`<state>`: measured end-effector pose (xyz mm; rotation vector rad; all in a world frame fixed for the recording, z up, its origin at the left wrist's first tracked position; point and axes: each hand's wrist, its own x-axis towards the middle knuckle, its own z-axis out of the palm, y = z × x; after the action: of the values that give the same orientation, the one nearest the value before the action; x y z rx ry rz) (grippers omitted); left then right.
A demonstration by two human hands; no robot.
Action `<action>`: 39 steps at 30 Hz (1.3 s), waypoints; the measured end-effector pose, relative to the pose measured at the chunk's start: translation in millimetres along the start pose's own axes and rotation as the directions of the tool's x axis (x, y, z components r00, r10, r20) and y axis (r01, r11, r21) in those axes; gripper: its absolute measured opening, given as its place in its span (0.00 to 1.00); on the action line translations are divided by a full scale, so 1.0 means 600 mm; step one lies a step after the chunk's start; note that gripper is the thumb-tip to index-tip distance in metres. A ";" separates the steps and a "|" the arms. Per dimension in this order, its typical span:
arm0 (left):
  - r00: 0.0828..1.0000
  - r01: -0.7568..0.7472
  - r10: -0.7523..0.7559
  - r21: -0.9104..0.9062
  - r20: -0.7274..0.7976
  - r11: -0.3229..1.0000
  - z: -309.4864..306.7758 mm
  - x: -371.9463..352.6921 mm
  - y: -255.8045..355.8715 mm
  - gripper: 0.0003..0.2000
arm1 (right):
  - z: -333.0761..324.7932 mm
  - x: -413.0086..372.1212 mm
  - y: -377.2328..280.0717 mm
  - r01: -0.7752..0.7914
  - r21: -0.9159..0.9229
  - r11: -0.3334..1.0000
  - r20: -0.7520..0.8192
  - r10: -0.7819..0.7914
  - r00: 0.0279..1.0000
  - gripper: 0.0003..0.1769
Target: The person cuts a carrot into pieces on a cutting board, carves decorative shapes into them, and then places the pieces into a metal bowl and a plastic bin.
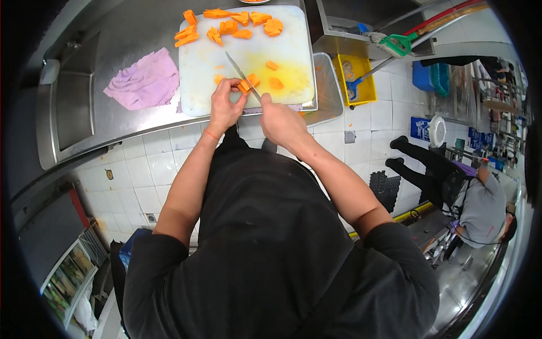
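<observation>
My right hand (282, 121) is wrapped around the handle of a knife (236, 66), whose blade points up and to the left across the board. With its fingers pinched, my left hand (226, 104) holds an orange carrot piece (244, 86) against the board, right beside the blade. Both hands are over the near edge of a white cutting board (203, 62), stained yellow on its right part. A few loose carrot scraps (275, 83) lie to the right of the knife. Along the far edge sit several cut carrot pieces (228, 27), some with notched edges.
Left of the board a pink cloth (144, 80) lies crumpled on the steel counter (130, 34), near a sink (76, 107). To the right are a clear bin (330, 85), a yellow bucket (370, 85) and long-handled cleaning tools (398, 44). Another person (480, 209) stands far right.
</observation>
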<state>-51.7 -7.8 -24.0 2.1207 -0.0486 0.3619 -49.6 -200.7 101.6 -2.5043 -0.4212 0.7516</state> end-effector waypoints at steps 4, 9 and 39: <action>0.999 0.035 -0.035 -0.015 -0.005 0.999 -0.003 0.003 0.004 0.19 | 0.000 -0.021 0.033 0.041 0.147 0.988 -0.195 -0.011 0.981 0.14; 0.984 0.006 -0.004 -0.008 0.177 1.000 -0.020 0.022 0.009 0.21 | -0.014 0.015 0.079 0.026 0.379 0.925 -0.250 0.075 0.965 0.16; 0.990 -0.049 0.056 -0.054 0.132 0.997 -0.023 0.023 0.001 0.18 | 0.068 0.088 0.068 0.077 0.451 0.889 -0.370 0.108 0.923 0.21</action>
<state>-41.9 5.0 -12.8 2.0941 -0.1898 0.2466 -25.1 -197.7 27.6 -2.1282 -0.0649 0.2936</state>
